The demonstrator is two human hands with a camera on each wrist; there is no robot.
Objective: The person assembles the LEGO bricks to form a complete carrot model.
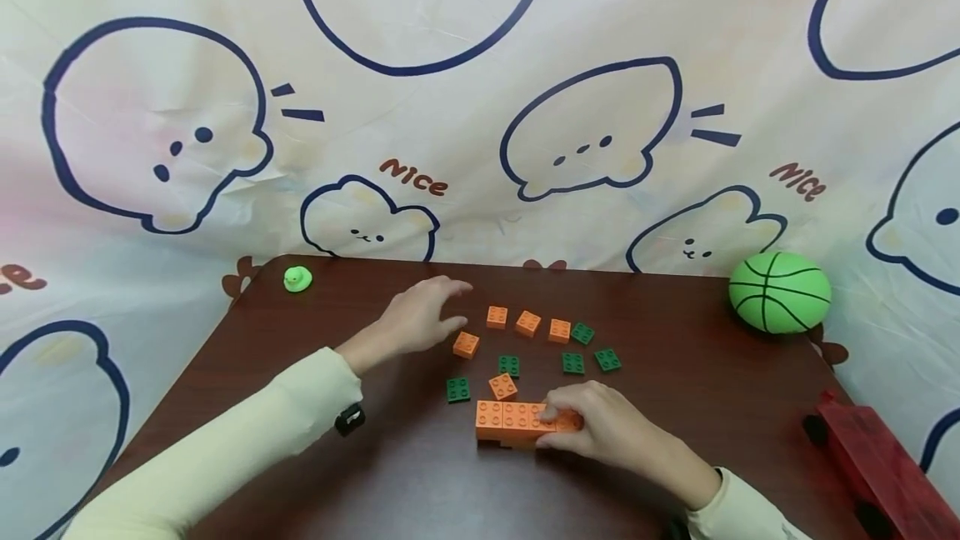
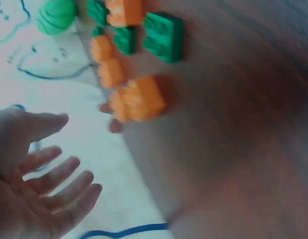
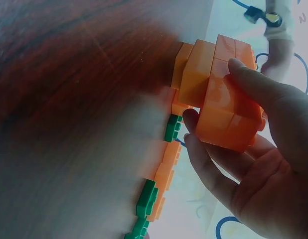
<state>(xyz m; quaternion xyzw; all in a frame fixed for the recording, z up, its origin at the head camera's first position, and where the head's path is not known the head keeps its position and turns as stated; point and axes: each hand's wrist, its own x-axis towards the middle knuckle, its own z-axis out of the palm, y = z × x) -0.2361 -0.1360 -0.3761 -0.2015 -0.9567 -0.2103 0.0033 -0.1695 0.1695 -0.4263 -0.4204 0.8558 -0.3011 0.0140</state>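
Observation:
My right hand (image 1: 600, 423) grips the right end of a block of joined orange building bricks (image 1: 501, 418), thumb on one side and fingers on the other. In the right wrist view, the brick block (image 3: 219, 107) is stepped, with smaller layers under a longer top row. My left hand (image 1: 412, 319) holds nothing, its fingers spread and thumb apart, just behind a loose orange brick (image 1: 466, 346). Another orange brick (image 1: 503, 387) lies right behind the joined block, with a green brick (image 1: 458, 391) to its left.
More loose orange bricks (image 1: 528, 323) and green bricks (image 1: 573, 363) lie scattered behind the block. A green toy duck (image 1: 297, 278) sits at the back left corner, a green ball (image 1: 780, 292) at the back right. A red toy vehicle (image 1: 885, 465) stands at the right edge.

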